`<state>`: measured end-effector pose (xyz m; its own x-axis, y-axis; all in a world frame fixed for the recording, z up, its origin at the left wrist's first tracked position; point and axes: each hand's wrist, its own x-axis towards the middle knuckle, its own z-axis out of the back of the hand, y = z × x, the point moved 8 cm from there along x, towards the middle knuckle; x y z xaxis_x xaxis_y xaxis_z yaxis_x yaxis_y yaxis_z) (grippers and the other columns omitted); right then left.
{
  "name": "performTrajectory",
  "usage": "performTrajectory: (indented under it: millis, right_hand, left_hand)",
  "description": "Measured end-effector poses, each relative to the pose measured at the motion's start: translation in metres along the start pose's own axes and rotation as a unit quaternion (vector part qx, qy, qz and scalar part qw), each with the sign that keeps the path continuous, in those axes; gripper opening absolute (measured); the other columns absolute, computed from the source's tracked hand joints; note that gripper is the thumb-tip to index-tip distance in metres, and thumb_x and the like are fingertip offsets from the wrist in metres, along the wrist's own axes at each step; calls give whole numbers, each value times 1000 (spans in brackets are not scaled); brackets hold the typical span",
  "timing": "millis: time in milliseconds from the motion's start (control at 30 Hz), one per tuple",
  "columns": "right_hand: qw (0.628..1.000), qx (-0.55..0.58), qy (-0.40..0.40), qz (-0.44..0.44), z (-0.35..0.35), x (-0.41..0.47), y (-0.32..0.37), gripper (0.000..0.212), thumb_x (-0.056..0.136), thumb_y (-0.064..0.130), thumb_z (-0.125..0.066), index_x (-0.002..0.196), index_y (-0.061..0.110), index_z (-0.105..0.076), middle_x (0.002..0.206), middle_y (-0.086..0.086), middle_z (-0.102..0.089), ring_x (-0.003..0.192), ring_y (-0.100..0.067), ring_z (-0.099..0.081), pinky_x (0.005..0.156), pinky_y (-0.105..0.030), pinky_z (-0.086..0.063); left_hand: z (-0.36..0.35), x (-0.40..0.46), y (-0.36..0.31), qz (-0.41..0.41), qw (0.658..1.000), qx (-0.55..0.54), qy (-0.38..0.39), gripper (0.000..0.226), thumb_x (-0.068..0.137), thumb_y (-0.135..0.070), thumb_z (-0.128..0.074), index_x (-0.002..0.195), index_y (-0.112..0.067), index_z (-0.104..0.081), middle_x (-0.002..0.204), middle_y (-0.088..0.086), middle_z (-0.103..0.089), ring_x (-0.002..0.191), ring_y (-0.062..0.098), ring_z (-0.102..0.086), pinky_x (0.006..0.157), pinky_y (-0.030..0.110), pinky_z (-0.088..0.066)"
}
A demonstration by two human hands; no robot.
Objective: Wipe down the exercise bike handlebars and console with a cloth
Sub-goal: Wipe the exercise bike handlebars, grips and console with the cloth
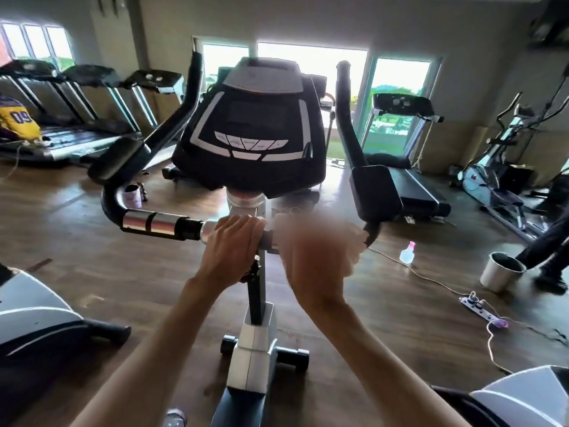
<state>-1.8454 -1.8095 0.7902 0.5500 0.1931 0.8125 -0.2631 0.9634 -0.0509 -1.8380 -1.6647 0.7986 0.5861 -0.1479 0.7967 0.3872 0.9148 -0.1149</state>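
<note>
Left hand (231, 241) fingers curled over handlebar (160, 224); right hand (311, 260) blurred, finger state unclear, beside it.

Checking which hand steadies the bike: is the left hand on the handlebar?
Yes, the left hand grips the handlebar beside the post.

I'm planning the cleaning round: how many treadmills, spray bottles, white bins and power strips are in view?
Treadmills: 4
Spray bottle: 1
White bin: 1
Power strip: 1
Total: 7
</note>
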Motion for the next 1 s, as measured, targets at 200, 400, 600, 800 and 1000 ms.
performTrajectory:
  millis: [200,400,600,800,1000]
  right_hand:
    - [993,51,72,-75,-11,33,35,25,92,32,-70,110,16,-67,97,-7,-71,95,-30,-66,79,-45,-53]
    - [963,242,110,-51,-8,20,25,46,106,35,-42,148,16,-41,162,-12,-29,149,-29,-30,118,-48,-30]
    - [889,413,189,-51,10,37,-25,38,108,26,-39,142,20,-53,151,-6,-49,133,-17,-51,110,-31,-40]
    - [933,324,152,40,1,31,-71,27,103,17,-50,123,10,-67,113,-6,-74,100,-21,-71,85,-17,-46]
    - [934,342,96,43,-1,23,-71,39,102,27,-38,120,11,-69,106,-3,-76,95,-21,-71,87,-39,-54]
  left_hand:
    - [0,3,6,43,998,-45,6,37,103,-27,-32,79,-17,-58,74,-6,-61,69,14,-54,75,31,-42]
    - [-3,10,13,72,990,-116,43,45,106,-32,-29,76,-13,-57,68,-3,-61,62,16,-55,68,43,-47]
    - [-2,6,-26,189,978,-83,40,39,101,-27,-30,124,-7,-55,122,14,-60,115,29,-55,102,48,-42]
    - [-36,20,-75,206,974,84,36,42,98,-32,-31,121,-10,-59,123,12,-64,123,31,-54,114,46,-37]
    - [-4,0,-32,63,996,62,-25,29,101,-24,-41,107,-8,-65,94,6,-63,89,24,-54,88,36,-45]
